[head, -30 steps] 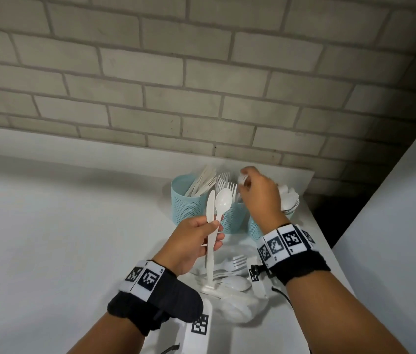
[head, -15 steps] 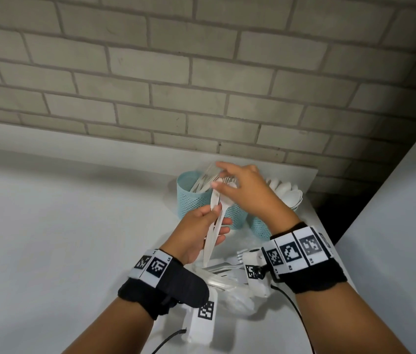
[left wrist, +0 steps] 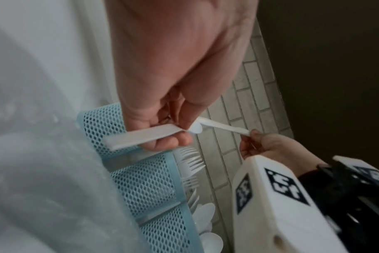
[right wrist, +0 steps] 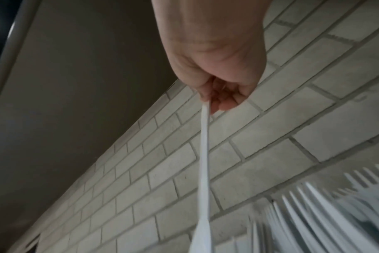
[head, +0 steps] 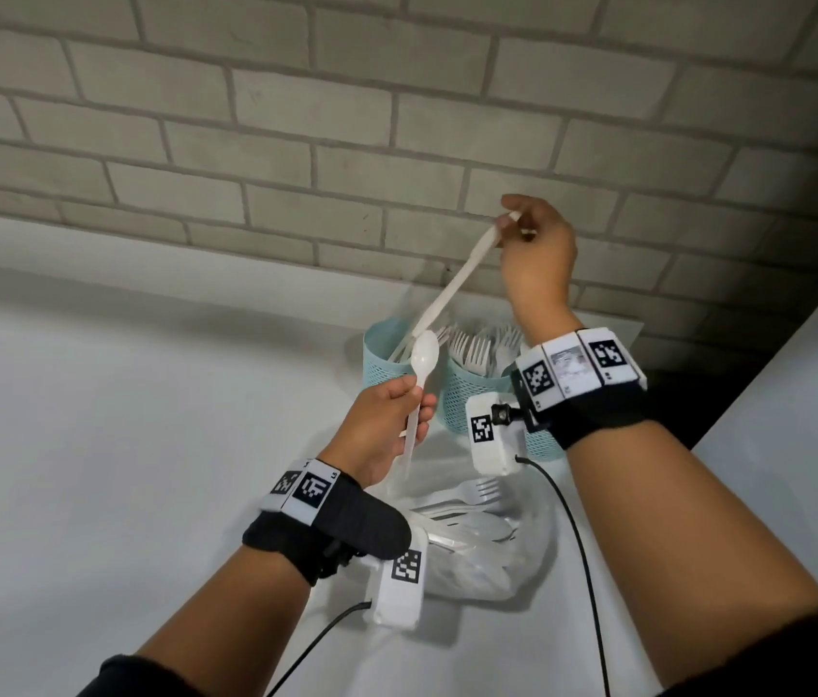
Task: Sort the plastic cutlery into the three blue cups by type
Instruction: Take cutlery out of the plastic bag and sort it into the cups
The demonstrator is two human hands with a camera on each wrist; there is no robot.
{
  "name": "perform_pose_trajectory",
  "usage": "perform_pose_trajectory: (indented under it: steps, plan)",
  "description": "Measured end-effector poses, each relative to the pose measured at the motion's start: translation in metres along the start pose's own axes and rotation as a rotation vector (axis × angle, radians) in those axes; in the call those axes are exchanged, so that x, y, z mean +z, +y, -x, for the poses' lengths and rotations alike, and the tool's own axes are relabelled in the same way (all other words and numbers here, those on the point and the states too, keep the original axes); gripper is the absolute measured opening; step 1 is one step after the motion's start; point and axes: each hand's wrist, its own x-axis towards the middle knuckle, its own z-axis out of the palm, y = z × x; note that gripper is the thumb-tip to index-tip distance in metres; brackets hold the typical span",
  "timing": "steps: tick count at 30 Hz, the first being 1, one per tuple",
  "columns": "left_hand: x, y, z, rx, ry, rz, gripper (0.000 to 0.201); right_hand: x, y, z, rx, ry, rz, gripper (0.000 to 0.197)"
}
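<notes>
In the head view my right hand (head: 512, 228) is raised in front of the brick wall and pinches one end of a white plastic knife (head: 457, 284). The knife slants down-left, and its lower end reaches the mouth of the left blue mesh cup (head: 379, 367), which holds knives. My left hand (head: 417, 410) grips the handle of a white spoon (head: 424, 357), bowl upward, in front of that cup. Forks fill the middle cup (head: 462, 399). My right wrist camera hides most of the right cup (head: 545, 445). The wrist views show the spoon handle (left wrist: 141, 137) and the knife (right wrist: 204, 154).
A clear plastic bag (head: 522, 560) with more white forks and spoons lies on the white counter below my hands. The brick wall (head: 296, 143) stands right behind the cups. A white panel (head: 799, 420) borders the counter on the right. Black cables trail from both wrist cameras.
My right hand took the knife out of my left hand and lifted it up and to the right. My left hand now holds only the spoon.
</notes>
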Motion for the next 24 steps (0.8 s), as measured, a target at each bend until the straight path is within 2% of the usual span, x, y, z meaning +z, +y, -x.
perform_pose_trajectory:
  steps: [2,4,7,10,12,15,16,19,21,24]
  plan:
    - [-0.001,-0.001,-0.002,0.004,0.04,0.032,0.036,0.009,0.003,0.009,-0.091,0.037,0.029,0.023]
    - [-0.003,-0.002,-0.003,0.011,0.061,0.035,0.04,0.018,0.013,0.022,-0.135,-0.001,0.089,0.022]
    - [-0.007,-0.004,-0.003,0.029,0.087,0.046,0.036,0.027,0.041,0.037,-0.065,-0.255,0.218,0.021]
    - [-0.009,-0.004,-0.002,0.063,0.095,0.059,0.03,0.027,0.053,0.048,-0.093,-0.52,0.542,0.023]
    - [-0.01,-0.005,-0.004,0.089,0.103,0.059,0.028,0.025,0.046,0.05,-0.132,-0.562,0.667,0.027]
    - [-0.006,-0.004,-0.005,0.139,0.103,0.062,0.026,0.014,0.024,0.052,-0.133,-0.496,0.57,0.034]
    - [-0.002,-0.003,-0.005,0.159,0.092,0.073,0.025,0.009,0.019,0.052,-0.115,-0.524,0.527,0.036]
    - [0.009,-0.001,-0.004,0.207,0.037,0.076,0.02,-0.007,0.014,0.057,-0.024,-0.735,0.499,0.04]
    - [0.018,-0.001,-0.002,0.213,-0.012,0.033,0.02,-0.02,0.014,0.056,-0.001,-0.705,0.499,0.041]
    - [0.024,-0.005,0.001,0.122,-0.124,-0.2,0.022,-0.048,0.017,0.044,0.06,-0.458,0.457,0.035]
